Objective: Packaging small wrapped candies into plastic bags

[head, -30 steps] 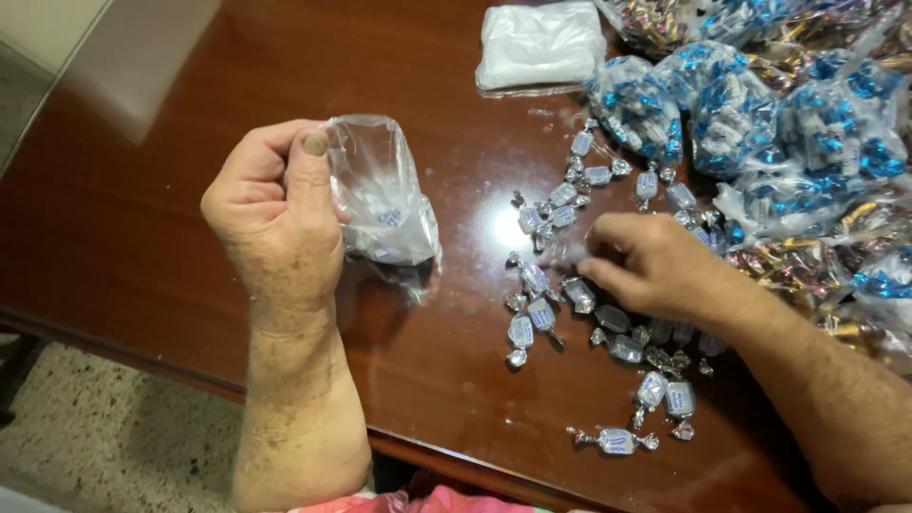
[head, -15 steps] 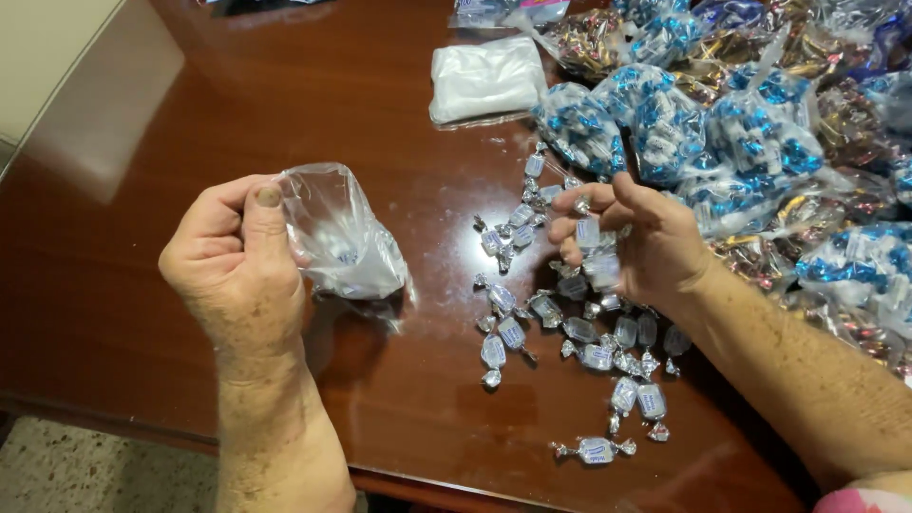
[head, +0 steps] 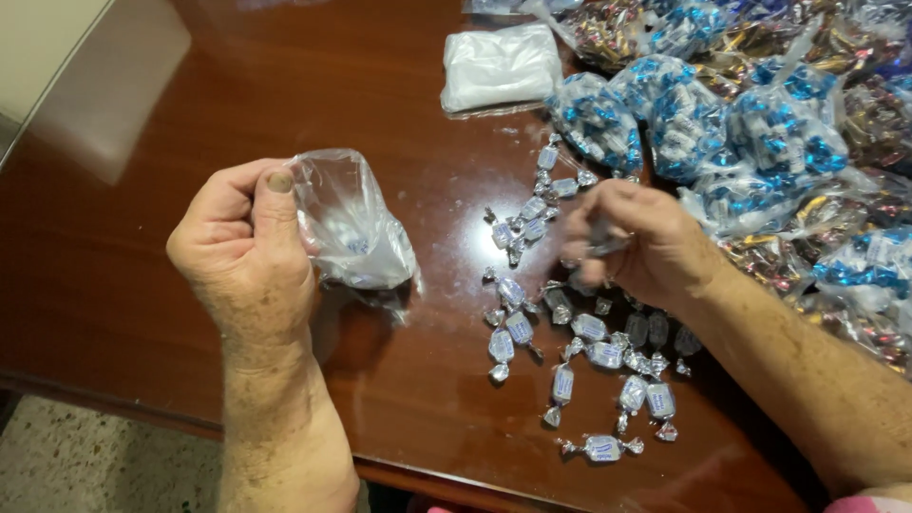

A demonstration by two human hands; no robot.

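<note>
Left hand (head: 242, 252) raised above the dark reddish-brown wooden worktop (head: 171, 104), fingers clenched on the gathered edge of a small clear plastic bag (head: 353, 228); thumb pressed along the bag's rim. The bag hangs to the right of the hand, mouth side at the grip, body slack and tilted down toward the worktop. A little blue print or content shows through the film; cannot tell which.

Right hand (head: 632, 247) over the worktop, right of the bag and apart from it, palm down, fingers curled in around what looks like silver-wrapped candy; motion blur, so the exact grasp cannot be confirmed.

Loose wrapped candies (head: 570, 328), silver twist wrappers with blue labels, scattered under and in front of the right hand. One candy (head: 600, 446) lies apart, nearest the worktop's front edge.

Far right: heap of filled clear bags of blue-and-silver candies (head: 684, 123), with bags of gold and dark-wrapped candies (head: 788, 247) mixed in. Behind the loose candies, a flat stack of empty clear bags (head: 502, 65).

Speckled floor (head: 85, 456) visible below the worktop edge, lower left.
</note>
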